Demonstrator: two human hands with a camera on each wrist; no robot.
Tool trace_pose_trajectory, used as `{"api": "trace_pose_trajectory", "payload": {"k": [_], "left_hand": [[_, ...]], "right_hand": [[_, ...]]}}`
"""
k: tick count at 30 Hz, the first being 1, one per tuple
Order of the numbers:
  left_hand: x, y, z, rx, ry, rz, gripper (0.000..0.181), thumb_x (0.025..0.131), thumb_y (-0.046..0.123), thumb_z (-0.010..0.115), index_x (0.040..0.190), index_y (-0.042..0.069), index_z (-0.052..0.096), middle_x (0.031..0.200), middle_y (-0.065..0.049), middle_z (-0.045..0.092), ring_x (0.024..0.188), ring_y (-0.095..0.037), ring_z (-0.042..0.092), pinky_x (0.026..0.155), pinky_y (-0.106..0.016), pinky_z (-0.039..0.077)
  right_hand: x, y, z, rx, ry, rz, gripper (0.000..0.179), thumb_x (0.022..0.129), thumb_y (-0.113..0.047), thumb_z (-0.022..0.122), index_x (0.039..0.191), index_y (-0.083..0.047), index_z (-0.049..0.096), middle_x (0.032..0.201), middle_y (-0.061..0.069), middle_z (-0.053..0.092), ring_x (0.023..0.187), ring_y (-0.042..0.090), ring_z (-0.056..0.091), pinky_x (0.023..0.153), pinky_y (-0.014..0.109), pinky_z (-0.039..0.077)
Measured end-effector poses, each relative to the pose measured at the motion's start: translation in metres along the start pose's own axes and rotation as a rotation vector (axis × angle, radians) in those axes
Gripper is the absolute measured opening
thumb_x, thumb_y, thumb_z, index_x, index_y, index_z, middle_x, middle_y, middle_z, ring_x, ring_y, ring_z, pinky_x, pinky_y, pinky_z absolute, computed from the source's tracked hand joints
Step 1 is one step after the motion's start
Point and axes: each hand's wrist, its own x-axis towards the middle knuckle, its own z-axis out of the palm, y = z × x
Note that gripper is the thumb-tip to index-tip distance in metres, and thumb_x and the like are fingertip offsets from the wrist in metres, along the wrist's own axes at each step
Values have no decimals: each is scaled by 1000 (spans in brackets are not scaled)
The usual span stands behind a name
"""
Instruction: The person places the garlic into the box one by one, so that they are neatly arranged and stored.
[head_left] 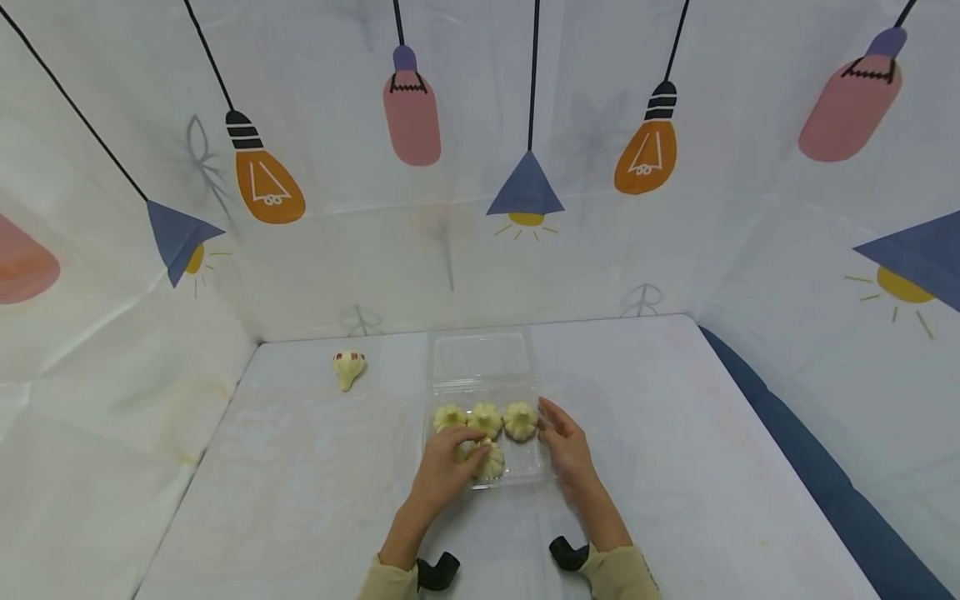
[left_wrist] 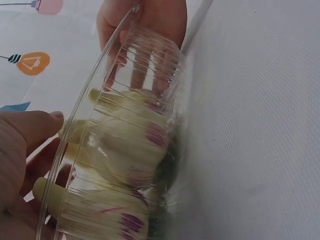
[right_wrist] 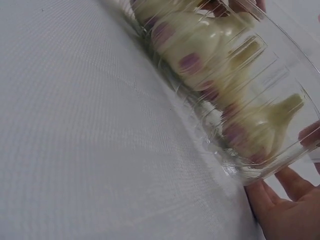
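Observation:
A clear plastic clamshell box [head_left: 528,467] stands on the white table with its lid folded back. Several pale garlic bulbs, such as the rear right one [head_left: 521,422], sit in it stem-up; the wrist views show purple patches low on them. My left hand [head_left: 442,468] reaches over the near left side, thumb and fingers around a front garlic bulb [head_left: 461,454] that they partly hide. Beside the thumb is another front bulb [head_left: 491,462]. Against the box's right side, my right hand [head_left: 567,450] rests with fairly straight fingers, seen through the wall in the left wrist view.
One more garlic bulb [head_left: 348,368] lies on its side at the table's back left. The transparent lid [head_left: 480,354] lies behind the box. Printed white sheets [head_left: 465,267] surround the table [head_left: 300,500]. Blue material [head_left: 795,442] runs along the right edge.

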Motion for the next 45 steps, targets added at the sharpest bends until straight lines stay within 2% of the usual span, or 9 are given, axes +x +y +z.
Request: {"api": "trace_pose_trajectory", "payload": {"k": [3, 5, 10, 17, 21, 29, 34, 40, 45], "left_hand": [[0, -1, 1, -44, 64, 48, 19, 77, -2, 79, 95, 2, 73, 90, -3, 70, 86, -19, 64, 75, -39, 52], [2, 10, -4, -65, 108, 87, 20, 75, -9, 78, 93, -1, 72, 89, -7, 70, 84, -23, 65, 73, -35, 52], [13, 40, -25, -142, 154, 129, 25, 73, -20, 73, 93, -4, 70, 88, -18, 67, 82, -31, 65, 70, -39, 54], [20, 33, -46, -139, 158, 109, 24, 78, -17, 70, 96, -1, 70, 89, -17, 68, 82, -29, 65, 77, -23, 48], [19, 9, -53, -99, 169, 64, 22, 81, -13, 70, 97, 3, 71, 91, -15, 70, 83, -27, 65, 75, -28, 47], [19, -37, -79, 64, 238, -13, 23, 83, -5, 73, 99, 11, 73, 95, 3, 71, 91, -19, 66, 75, -48, 47], [15, -57, -95, 132, 227, -62, 19, 83, -3, 73, 99, 7, 73, 95, -2, 71, 90, -22, 66, 75, -53, 47], [2, -85, -116, 188, 226, -204, 17, 84, 0, 73, 100, 5, 73, 96, -7, 71, 91, -25, 65, 78, -52, 48], [3, -104, -134, 229, 232, -265, 15, 86, 3, 72, 101, 4, 72, 97, -11, 71, 92, -28, 64, 79, -50, 48]], "right_hand": [[-1, 0, 0, -4, 4, 14, 56, 92, 6, 49, 145, -10, 45, 150, 16, 37, 134, 34, 39, 106, 46, 32], [-4, -3, 1, -8, 1, 18, 56, 92, 7, 49, 145, -10, 45, 151, 16, 37, 134, 34, 39, 106, 46, 33], [-4, -7, 0, 9, -14, 8, 56, 92, 8, 48, 146, -8, 44, 152, 16, 35, 135, 35, 37, 105, 46, 34], [-3, -3, -1, 8, -7, -10, 57, 92, 7, 48, 146, -10, 44, 151, 15, 37, 135, 34, 38, 106, 46, 33], [-3, -4, -2, 11, -4, -12, 57, 91, 7, 48, 146, -9, 44, 151, 15, 37, 134, 34, 39, 106, 45, 33], [-2, -3, -1, 3, -2, -13, 57, 91, 7, 47, 145, -11, 45, 151, 15, 37, 134, 34, 39, 105, 44, 35], [0, -4, 1, -6, 13, -8, 57, 90, 7, 49, 144, -12, 48, 149, 14, 40, 133, 34, 41, 104, 44, 36], [-1, -3, 3, -14, 17, 12, 58, 88, 6, 50, 143, -14, 49, 149, 13, 41, 132, 33, 42, 104, 46, 36], [-5, -1, 1, -28, 14, -5, 57, 90, 8, 48, 144, -10, 47, 149, 17, 39, 132, 36, 41, 104, 47, 35]]}}
